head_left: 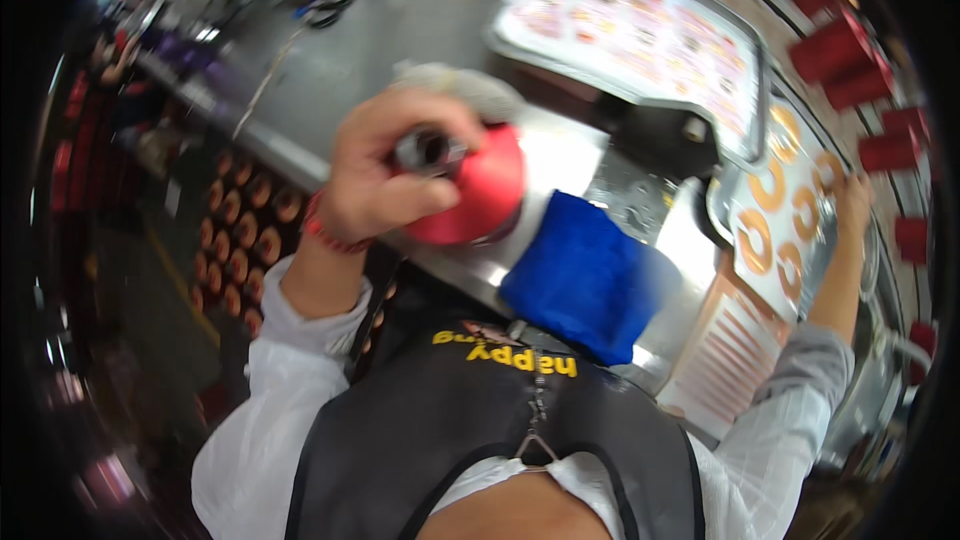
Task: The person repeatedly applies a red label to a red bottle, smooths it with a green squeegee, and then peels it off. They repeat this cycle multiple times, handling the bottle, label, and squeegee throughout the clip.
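Note:
My left hand [395, 165] is wrapped round a dark, hollow tube [430, 152] that stands on top of a shiny red cone-shaped thing [492, 185]. A pale, blurred bundle [470, 90] lies just behind it. Far to the right, my right hand [853, 205] closes on the outer edge of a metal tray [818, 252]; its fingertips are partly hidden. Golden ring-shaped pieces [752, 242] lie on a white sheet in that tray. Between my hands a folded blue cloth [580, 280] rests at the near edge of the metal worktop.
A second tray [745, 145] holds pink-patterned items at the back. Beside it sits a black, blurred object [665, 140]. A slatted pale panel [725, 355] lies near my right forearm. Scissors [325, 5] are at the back left. Ring-shaped pieces [240, 215] fill a lower rack. Red cylinders [840, 60] line the right.

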{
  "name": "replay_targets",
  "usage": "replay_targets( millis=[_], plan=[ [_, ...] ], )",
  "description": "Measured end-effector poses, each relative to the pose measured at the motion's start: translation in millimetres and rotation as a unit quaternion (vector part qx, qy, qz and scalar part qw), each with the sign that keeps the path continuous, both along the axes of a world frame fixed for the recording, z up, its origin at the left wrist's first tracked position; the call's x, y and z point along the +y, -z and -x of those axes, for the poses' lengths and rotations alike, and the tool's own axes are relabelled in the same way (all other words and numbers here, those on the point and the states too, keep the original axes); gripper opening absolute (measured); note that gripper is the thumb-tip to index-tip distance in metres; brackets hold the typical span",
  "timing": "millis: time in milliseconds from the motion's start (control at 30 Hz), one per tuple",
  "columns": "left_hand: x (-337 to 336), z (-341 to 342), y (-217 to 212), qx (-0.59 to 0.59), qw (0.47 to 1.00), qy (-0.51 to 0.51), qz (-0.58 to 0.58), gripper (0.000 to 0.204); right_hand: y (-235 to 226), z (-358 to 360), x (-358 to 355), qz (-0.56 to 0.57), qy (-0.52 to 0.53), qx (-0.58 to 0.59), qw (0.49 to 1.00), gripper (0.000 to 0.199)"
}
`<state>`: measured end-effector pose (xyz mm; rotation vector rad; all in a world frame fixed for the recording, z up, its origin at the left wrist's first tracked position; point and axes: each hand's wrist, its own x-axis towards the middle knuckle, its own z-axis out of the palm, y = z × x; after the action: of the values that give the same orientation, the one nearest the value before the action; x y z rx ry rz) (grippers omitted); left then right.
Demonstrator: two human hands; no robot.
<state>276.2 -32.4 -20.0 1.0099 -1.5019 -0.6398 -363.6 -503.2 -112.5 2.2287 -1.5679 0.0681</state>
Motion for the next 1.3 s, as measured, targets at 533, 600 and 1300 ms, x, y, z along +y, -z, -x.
replay_targets(
  millis=[533,600,1300],
  plan=[
    [43,27,30,-0.209,0.946,-0.233,0.085,0.094,-136,-316,261,-0.345,-0.171,-0.665,0.640,0.017],
    [52,34,28,-0.228,0.929,-0.276,0.093,0.090,-142,-346,298,-0.355,-0.178,-0.697,0.596,0.018],
    [56,42,15,-0.203,0.953,-0.212,0.072,0.084,-150,-430,408,-0.432,-0.239,-0.762,0.419,0.011]
  ],
)
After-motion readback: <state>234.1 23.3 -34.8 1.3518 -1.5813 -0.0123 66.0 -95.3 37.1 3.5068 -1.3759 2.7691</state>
